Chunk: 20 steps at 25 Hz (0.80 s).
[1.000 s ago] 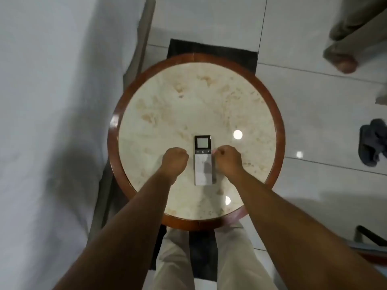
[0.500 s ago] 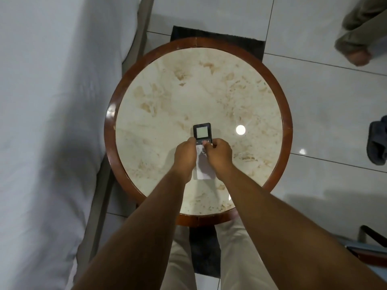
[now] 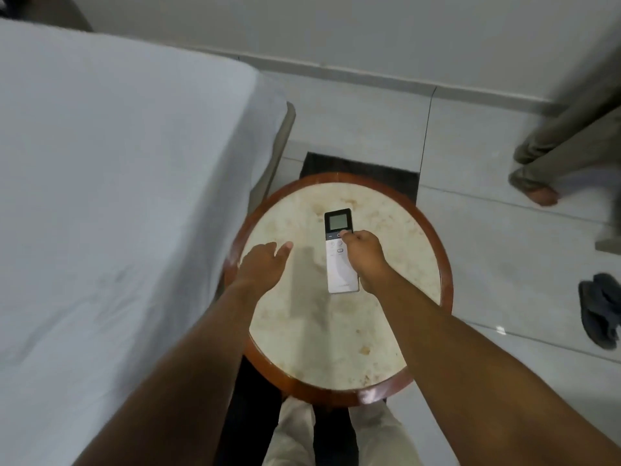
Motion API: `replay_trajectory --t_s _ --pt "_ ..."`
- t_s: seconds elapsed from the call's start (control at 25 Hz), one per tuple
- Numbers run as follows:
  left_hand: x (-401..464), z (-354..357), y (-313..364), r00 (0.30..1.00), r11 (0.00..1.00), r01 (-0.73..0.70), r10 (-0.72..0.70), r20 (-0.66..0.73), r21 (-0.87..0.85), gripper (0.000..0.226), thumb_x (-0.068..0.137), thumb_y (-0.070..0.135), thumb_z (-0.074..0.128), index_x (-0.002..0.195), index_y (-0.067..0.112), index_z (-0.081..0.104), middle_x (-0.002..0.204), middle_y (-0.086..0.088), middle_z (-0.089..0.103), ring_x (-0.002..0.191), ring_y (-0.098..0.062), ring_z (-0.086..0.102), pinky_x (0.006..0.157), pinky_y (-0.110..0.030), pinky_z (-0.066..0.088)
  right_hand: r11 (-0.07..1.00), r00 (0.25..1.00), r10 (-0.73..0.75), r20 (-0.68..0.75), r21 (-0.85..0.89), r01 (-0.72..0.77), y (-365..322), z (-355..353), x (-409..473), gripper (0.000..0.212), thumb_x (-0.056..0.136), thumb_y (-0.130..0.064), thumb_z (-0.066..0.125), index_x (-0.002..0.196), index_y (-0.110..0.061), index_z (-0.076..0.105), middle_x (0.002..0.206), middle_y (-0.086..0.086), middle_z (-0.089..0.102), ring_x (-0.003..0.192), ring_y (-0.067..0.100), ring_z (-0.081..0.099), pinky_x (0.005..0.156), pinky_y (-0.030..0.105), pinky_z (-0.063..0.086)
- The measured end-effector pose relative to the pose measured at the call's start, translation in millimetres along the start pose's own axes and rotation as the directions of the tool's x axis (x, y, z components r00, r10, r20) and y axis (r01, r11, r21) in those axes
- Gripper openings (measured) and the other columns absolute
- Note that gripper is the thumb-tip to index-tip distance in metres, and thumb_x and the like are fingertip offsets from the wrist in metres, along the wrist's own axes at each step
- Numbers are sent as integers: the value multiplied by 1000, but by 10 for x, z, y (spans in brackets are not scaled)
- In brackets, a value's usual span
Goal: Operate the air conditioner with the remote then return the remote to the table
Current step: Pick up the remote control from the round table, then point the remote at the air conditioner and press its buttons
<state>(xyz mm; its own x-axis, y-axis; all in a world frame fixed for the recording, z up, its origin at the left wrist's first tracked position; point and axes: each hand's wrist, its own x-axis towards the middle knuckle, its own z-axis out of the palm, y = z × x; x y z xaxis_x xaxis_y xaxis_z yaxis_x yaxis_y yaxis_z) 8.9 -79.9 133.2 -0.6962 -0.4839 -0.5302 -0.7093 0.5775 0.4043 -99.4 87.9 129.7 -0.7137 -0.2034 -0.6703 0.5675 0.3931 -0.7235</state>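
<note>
A slim white remote (image 3: 340,264) with a dark top and a grey screen is held over the round marble-topped table (image 3: 339,331). My right hand (image 3: 364,255) grips it along its right side, thumb on a button just below the screen. My left hand (image 3: 263,260) hovers over the table's left edge, fingers apart and empty. The air conditioner is not in view.
A bed with a white sheet (image 3: 117,196) fills the left side, close against the table. Another person's leg and bare foot (image 3: 537,193) stand on the tiled floor at the right. Dark slippers (image 3: 601,311) lie at the far right. A dark mat (image 3: 363,173) lies beyond the table.
The remote has been lifted off the table in my right hand. My left hand let go of it and moved left, opening. The view tilted up, showing the wall and more of the bed.
</note>
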Motion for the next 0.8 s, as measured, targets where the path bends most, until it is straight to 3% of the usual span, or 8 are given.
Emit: replay_trajectory --t_s 0.2,0.44,0.64,0.8 --pt "-78 -1228 341 934 916 -191 280 -222 353 64 95 59 32 128 9 53 133 -18 56 122 -39 53 101 -49 44 982 983 -177 -54 58 180 -1294 -87 -392 20 92 -30 58 84 -12 61 83 9 66 68 26 63 67 39 56" --pt "-364 -2595 814 763 808 -118 446 -468 577 81 92 66 32 151 12 27 159 -16 30 148 -37 23 119 -50 21 907 910 -409 -62 83 414 -2659 -161 -1003 17 88 -26 59 77 -14 58 77 8 66 61 24 64 52 29 52" --pt "-815 -3630 1191 503 779 -23 551 -667 626 97 85 77 21 156 12 9 165 -17 11 153 -36 4 122 -52 8 836 841 -540 -36 86 541 -3616 -227 -1593 14 86 -22 56 76 -11 54 73 9 62 58 27 63 45 26 50" --pt "-1274 -4367 1570 284 808 6 563 -776 589 104 82 81 15 156 11 -3 166 -16 -2 153 -33 -8 123 -50 0 753 758 -651 -36 98 651 -4331 -338 -2138 13 85 -19 55 78 -8 54 75 11 62 60 29 63 53 29 50"
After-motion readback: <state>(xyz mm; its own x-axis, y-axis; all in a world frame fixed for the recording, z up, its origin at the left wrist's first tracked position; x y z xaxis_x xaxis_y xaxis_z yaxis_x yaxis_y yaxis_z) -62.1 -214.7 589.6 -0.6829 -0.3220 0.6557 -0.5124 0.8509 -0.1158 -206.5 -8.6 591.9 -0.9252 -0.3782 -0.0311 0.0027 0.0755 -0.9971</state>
